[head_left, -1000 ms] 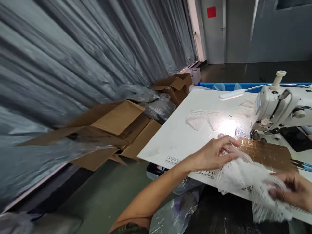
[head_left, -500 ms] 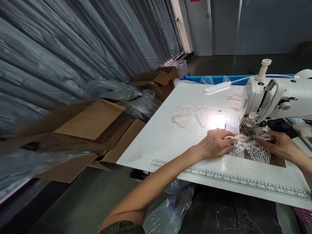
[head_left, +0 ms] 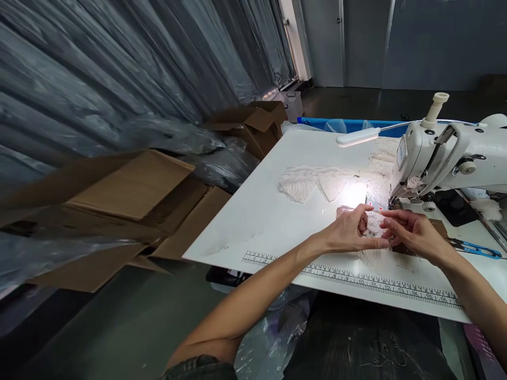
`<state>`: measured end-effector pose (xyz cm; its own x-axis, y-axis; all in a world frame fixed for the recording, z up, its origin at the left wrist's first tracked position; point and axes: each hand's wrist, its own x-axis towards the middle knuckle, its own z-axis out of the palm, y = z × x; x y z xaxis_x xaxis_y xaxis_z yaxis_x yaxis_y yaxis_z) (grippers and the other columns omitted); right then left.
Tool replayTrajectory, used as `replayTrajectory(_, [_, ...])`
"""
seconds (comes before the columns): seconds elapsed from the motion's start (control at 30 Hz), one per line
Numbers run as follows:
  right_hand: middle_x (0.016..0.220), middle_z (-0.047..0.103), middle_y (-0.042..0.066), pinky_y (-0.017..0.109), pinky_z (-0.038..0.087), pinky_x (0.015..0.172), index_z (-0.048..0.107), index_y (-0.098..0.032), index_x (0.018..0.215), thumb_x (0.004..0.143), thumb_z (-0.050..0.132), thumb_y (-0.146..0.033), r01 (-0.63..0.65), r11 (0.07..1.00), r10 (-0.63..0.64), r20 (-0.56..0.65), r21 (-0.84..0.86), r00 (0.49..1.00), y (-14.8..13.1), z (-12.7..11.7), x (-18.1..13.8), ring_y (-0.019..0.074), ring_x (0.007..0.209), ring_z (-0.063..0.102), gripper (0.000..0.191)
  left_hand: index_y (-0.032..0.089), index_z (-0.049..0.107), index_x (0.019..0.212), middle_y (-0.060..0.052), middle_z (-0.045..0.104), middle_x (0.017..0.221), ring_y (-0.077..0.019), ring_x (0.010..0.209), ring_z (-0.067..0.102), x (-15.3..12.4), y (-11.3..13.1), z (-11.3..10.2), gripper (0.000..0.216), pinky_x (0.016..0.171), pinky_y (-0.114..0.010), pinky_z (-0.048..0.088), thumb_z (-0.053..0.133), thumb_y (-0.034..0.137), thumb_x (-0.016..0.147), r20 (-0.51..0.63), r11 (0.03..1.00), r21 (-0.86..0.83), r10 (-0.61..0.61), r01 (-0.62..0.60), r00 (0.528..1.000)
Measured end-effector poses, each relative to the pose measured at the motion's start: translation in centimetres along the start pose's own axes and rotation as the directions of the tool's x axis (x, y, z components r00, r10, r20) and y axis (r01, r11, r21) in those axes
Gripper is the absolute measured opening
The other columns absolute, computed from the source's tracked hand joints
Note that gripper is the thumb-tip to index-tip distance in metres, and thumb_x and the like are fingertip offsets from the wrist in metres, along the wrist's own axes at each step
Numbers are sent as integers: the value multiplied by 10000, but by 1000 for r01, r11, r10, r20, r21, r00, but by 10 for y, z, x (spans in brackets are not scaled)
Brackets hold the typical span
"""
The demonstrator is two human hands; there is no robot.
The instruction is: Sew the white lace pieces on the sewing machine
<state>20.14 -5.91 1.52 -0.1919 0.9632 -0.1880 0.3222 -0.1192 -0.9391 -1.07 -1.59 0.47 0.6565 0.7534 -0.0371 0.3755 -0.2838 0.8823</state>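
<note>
White lace [head_left: 373, 228] lies in front of the needle area of a white sewing machine [head_left: 439, 153], partly covered by my hands. My left hand [head_left: 348, 231] is at the lace's left side, thumb stretched out and apart from the raised index finger, the other fingers curled. From the right, my right hand [head_left: 415, 232] bends its thumb and fingers together at the lace's edge. The lace's lower fringe hangs toward the table's front, and a brown sheet [head_left: 404, 250] shows under my right hand.
More lace pieces [head_left: 304, 182] lie on the white table [head_left: 245, 221], left of the machine. Blue-handled thread snips [head_left: 479, 249] rest right of my right hand. A printed ruler [head_left: 356, 282] runs along the front edge. Open cardboard boxes [head_left: 134, 184] stand at left.
Both hands have drawn closer together. My right hand has moved left, uncovering the blue snips, and the lace band once stretched between the hands is now bunched. The view has shifted slightly.
</note>
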Motion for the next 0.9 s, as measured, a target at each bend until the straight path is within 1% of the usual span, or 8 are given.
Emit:
replayTrajectory(0.07, [844, 742, 86, 359, 595, 666, 702, -173, 1146, 888, 568, -570, 28, 969, -54, -97, -245, 994, 6, -8, -4, 220, 749, 708, 492, 87, 494, 1343, 41, 541, 723, -153, 691, 578, 2, -2, 4, 686, 639, -296, 475, 748, 421, 801, -83, 996, 82, -36, 43, 996])
replayTrajectory(0.13, [885, 746, 94, 389, 586, 709, 710, -180, 1151, 937, 494, -483, 79, 863, -180, -158, -498, 971, 14, -15, -9, 229, 751, 698, 429, 93, 541, 1286, 66, 499, 664, -144, 656, 559, 3, -5, 7, 531, 661, -306, 476, 693, 323, 832, -128, 990, 134, -35, 53, 991])
replayTrajectory(0.27, [1030, 699, 142, 449, 576, 799, 657, -186, 1294, 982, 398, -367, 281, 545, -463, -3, -790, 887, 31, -13, -15, 287, 939, 656, 444, 116, 560, 1259, 78, 498, 640, -126, 567, 564, 2, -3, 9, 481, 615, -306, 515, 688, 297, 833, -145, 994, 81, -61, 73, 987])
replayTrajectory(0.33, [1049, 663, 163, 479, 567, 796, 644, -187, 1314, 993, 369, -337, 304, 381, -520, 69, -873, 851, 37, -9, -14, 308, 952, 620, 448, 127, 535, 1289, 70, 526, 683, -105, 499, 562, -1, 1, 8, 492, 531, -285, 522, 678, 291, 848, -139, 992, -8, -126, 126, 982])
replayTrajectory(0.4, [1024, 634, 169, 478, 558, 772, 648, -187, 1301, 1005, 342, -324, 300, 282, -535, 110, -911, 838, 41, -7, -11, 306, 919, 595, 447, 131, 516, 1307, 57, 551, 724, -94, 455, 570, -2, 6, 5, 506, 454, -263, 510, 683, 279, 852, -142, 979, -79, -199, 189, 970])
replayTrajectory(0.5, [984, 598, 159, 437, 543, 767, 642, -177, 1289, 1016, 327, -313, 320, 256, -529, 145, -912, 836, 42, -10, -7, 287, 905, 570, 438, 116, 510, 1314, 45, 589, 698, -121, 469, 625, -2, 11, -1, 562, 443, -243, 501, 739, 253, 819, -132, 956, -111, -285, 271, 950])
replayTrajectory(0.67, [993, 546, 129, 424, 524, 788, 576, -216, 1373, 1016, 333, -338, 378, 328, -513, 173, -866, 841, 44, -14, -1, 259, 881, 522, 448, 102, 545, 1298, 34, 634, 647, -143, 562, 651, -2, 14, -9, 537, 539, -249, 495, 729, 204, 804, -78, 956, 1, -291, 292, 953])
replayTrajectory(0.9, [1010, 539, 117, 440, 494, 810, 556, -280, 1418, 1023, 352, -358, 296, 389, -489, 77, -872, 869, 51, -7, 1, 275, 927, 498, 452, 135, 573, 1305, -86, 691, 1076, -189, 837, 666, 1, 10, -12, 560, 728, -312, 509, 728, 274, 785, -107, 948, 129, -277, 290, 955])
